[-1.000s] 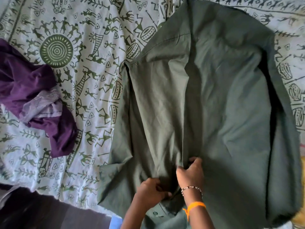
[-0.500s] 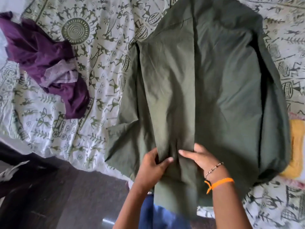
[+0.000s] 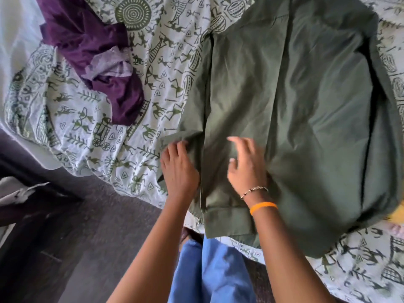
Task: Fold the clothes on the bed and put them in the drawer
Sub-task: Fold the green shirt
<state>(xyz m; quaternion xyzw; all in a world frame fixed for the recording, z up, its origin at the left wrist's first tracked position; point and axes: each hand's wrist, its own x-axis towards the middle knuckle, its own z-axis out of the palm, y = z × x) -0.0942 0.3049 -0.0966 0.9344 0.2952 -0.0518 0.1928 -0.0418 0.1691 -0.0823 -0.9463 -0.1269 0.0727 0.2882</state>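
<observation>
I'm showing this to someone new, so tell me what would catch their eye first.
The big green shirt spread over the right half of the bed, with the left hand and right hand flat on its near edge. Next, the crumpled purple garment at upper left, dark against the patterned bedsheet. An orange band marks the right wrist.
</observation>
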